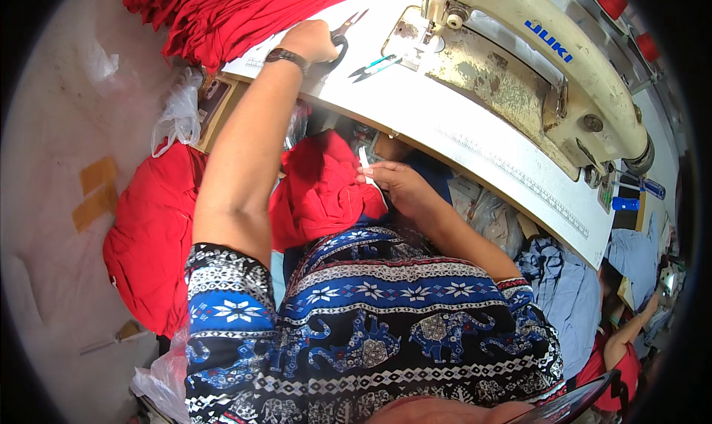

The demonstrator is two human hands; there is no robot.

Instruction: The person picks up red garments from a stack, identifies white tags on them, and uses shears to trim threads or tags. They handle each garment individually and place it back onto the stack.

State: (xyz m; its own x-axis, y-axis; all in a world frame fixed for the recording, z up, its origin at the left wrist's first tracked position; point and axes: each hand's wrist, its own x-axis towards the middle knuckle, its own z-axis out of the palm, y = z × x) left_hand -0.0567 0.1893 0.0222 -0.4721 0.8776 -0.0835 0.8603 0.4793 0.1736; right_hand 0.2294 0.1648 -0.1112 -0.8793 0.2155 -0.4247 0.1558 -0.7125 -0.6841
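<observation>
My left hand (310, 41) reaches out over the white table and is closed at the black handles of a pair of scissors (344, 31); their blades point away from me and stand apart. Low in front of my body, my right hand (391, 181) pinches a narrow white strip (363, 157) between thumb and finger. Red fabric (322, 190) lies bunched over my lap, touching the strip near those fingers. Blue-handled thread snips (373, 68) rest on the table to the right of the scissors.
A cream sewing machine (519, 75) stands on the white table (475, 138). Red garments (222, 16) are piled at the far left, with another red heap (156, 239) below. Blue-grey cloth (560, 290) hangs at right. A screwdriver (651, 187) lies there; another person's arm (630, 331) shows beyond.
</observation>
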